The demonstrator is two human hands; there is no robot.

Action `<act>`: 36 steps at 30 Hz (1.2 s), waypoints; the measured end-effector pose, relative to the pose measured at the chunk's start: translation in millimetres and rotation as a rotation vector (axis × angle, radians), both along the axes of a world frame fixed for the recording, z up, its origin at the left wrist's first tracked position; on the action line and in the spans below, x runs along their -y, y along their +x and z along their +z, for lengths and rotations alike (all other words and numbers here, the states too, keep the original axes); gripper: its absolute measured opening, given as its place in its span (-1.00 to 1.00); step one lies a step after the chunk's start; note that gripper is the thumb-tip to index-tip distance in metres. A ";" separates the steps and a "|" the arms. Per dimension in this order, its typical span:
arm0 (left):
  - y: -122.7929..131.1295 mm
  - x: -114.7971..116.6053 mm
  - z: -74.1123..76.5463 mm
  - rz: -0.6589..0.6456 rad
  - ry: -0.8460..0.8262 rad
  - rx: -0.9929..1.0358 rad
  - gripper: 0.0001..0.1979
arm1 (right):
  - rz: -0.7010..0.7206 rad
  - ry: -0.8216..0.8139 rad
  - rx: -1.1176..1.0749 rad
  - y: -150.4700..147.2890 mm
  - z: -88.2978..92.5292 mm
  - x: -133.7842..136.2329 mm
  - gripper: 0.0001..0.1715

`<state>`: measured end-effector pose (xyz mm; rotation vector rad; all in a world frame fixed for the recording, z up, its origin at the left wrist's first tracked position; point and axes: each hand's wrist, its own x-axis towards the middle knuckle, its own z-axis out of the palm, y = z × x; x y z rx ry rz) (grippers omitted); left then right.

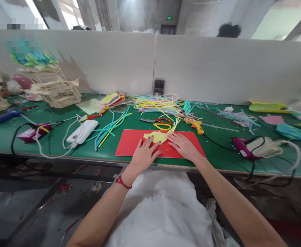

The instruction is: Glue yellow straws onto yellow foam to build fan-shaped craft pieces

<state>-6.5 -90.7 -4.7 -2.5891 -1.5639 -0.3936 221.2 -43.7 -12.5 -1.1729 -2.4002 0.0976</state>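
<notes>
A yellow textured piece (pixel 155 136) with thin strands at its upper right lies on a red board (pixel 126 144) at the table's front edge. My left hand (pixel 144 155) lies spread over the board, its fingertips on the left and lower part of the yellow piece. On the piece's right side rests my right hand (pixel 183 145), palm down with fingers extended, beside the strands. Neither hand grips anything visible. Scissors (pixel 162 122) with red and yellow handles lie just behind the board. An orange glue gun (pixel 197 126) sits behind its right part.
Colourful strips (pixel 155 104) are piled at the back centre. A white power bank (pixel 82 132) and a purple device (pixel 34 133) with cables lie left. Another purple device (pixel 245 149) stands right. Wooden frames (pixel 60 92) are at the back left, before a white partition (pixel 204 65).
</notes>
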 end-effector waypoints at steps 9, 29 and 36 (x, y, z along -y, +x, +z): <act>-0.6 -1.2 -3.5 0.002 0.009 0.006 -0.52 | -0.542 0.176 -0.229 47.4 16.4 -31.0 -0.57; -1.9 -0.6 -2.4 0.010 0.021 -0.021 -0.53 | -1.066 -0.284 -0.228 86.1 22.0 -72.4 -0.53; -2.5 -1.1 -2.7 0.014 0.004 -0.010 -0.53 | -0.972 -0.043 -0.421 73.2 37.0 -73.6 -0.53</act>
